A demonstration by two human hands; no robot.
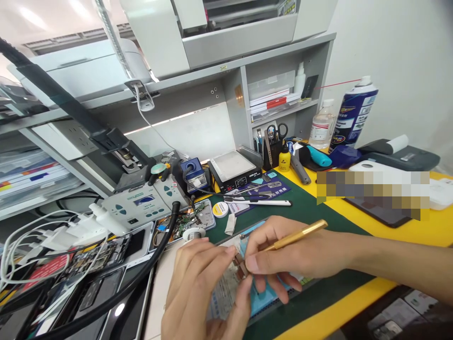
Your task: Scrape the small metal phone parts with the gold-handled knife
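brown part (241, 271) looks mid-work, can't tell what's done or left; your left hand (200, 288) has it between part-open fingers, right hand (286, 252) pinches a gold pen (299, 235)

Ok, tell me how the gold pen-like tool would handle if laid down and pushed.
The gold pen-like tool would probably roll, since its barrel looks round. Its metallic sheen suggests stiffness, and perhaps some weight for its slimness.

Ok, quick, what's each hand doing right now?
Left hand: partly closed, steadying a small brown part.
Right hand: closed, holding a gold pen-shaped tool.
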